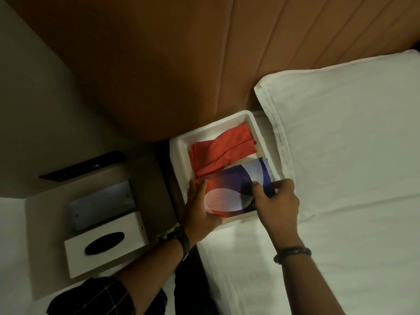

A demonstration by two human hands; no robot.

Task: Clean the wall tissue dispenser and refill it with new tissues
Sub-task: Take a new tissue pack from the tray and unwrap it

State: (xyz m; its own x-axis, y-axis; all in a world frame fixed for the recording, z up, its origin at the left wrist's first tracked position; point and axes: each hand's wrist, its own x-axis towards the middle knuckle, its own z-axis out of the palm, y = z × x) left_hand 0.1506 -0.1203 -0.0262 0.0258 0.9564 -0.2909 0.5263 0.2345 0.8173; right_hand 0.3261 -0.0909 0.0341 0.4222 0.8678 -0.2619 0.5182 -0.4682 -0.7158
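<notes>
Hands: two bare hands, both on one thing.
Left hand [200, 201]: it grips the left end of the shiny red, blue and white tissue pack [231, 192], thumb on top, fingers under the edge.
Right hand [276, 201]: it grips the right end of the same pack, fingers curled over its top.
Wrist bands: two, one dark band on each wrist.
Tissue pack: one; it sits at the near end of the white foam tray [179, 155], partly on top of the cloth, and its near edge lies on the tray rim.
Red folded cloth [220, 148]: one, lying inside the tray at the far end.
White foam tray: one, resting on the white bed sheet [341, 235] at the bed's left edge, just beside the pillow.
White pillow [341, 133]: one, leaning by the brown padded headboard [181, 64].
White box dispenser cover with a dark oval slot [105, 245]: one, standing open below its back plate, well apart from the tray, to its left.
Grey metal back plate [102, 204]: one, on the wall just above the cover.
Black flat panel [84, 168]: one, on the wall above the plate.
</notes>
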